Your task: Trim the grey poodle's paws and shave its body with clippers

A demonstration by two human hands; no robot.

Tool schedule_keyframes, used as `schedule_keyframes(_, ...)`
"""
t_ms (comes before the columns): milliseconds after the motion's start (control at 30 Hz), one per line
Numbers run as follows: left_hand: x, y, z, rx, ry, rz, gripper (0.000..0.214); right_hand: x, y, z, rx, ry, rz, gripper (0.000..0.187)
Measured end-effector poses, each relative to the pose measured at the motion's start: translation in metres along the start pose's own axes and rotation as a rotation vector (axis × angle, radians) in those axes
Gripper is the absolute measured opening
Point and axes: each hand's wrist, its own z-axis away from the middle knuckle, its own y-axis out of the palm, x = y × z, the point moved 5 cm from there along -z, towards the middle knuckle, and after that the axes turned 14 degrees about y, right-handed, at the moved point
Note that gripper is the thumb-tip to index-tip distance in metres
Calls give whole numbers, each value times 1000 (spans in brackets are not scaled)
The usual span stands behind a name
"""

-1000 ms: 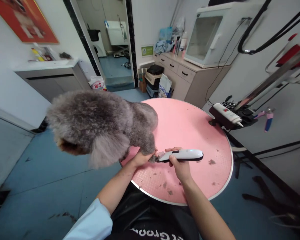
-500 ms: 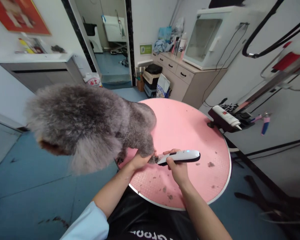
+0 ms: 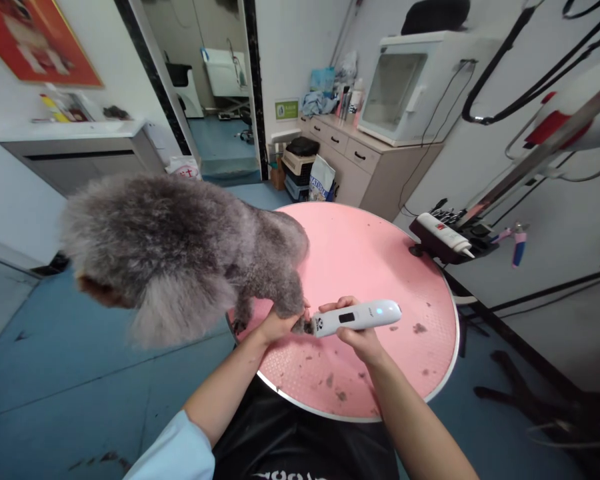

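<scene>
A fluffy grey dog (image 3: 180,233) stands at the left side of a round pink grooming table (image 3: 360,253), its head toward the left. My left hand (image 3: 279,325) is closed around the dog's front leg, just above the paw (image 3: 303,324). My right hand (image 3: 359,333) grips a white hair clipper (image 3: 367,315) with a lit blue light. The clipper's head is right at the paw; whether its blade touches the fur I cannot tell. Small tufts of cut hair (image 3: 341,396) lie on the table below and to the right.
At the table's right edge, a tool holder (image 3: 435,237) carries scissors and a white bottle (image 3: 445,235). A metal post (image 3: 545,150) rises beside it. Behind stand a cabinet (image 3: 375,170) with a white glass-fronted box (image 3: 405,87), a pet carrier (image 3: 299,163) and a bag (image 3: 321,179).
The clipper has rolled in my right hand, so its switch and more of its top face now show. My left hand keeps its hold on the leg. The camera view has shifted slightly.
</scene>
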Motion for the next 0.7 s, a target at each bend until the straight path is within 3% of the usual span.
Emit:
schedule_keyframes(167, -2, 1, -1, 22, 51, 8, 48, 8, 9, -7, 41, 84, 7, 48)
schedule_keyframes(300, -3, 0, -1, 18, 63, -8, 48, 2, 5, -11, -7, 99, -27, 48)
schedule_keyframes(400, -4, -2, 0, -2, 40, -21, 49, -8, 1, -11, -29, 145, -136, 47)
schedule_keyframes(533, -1, -6, 1, -71, 12, 49, 46, -22, -2, -8, -35, 318, -365, 51)
schedule_keyframes(700, -3, -6, 0, -117, 41, 134, 42, -20, -14, -5, -18, 351, -381, 49)
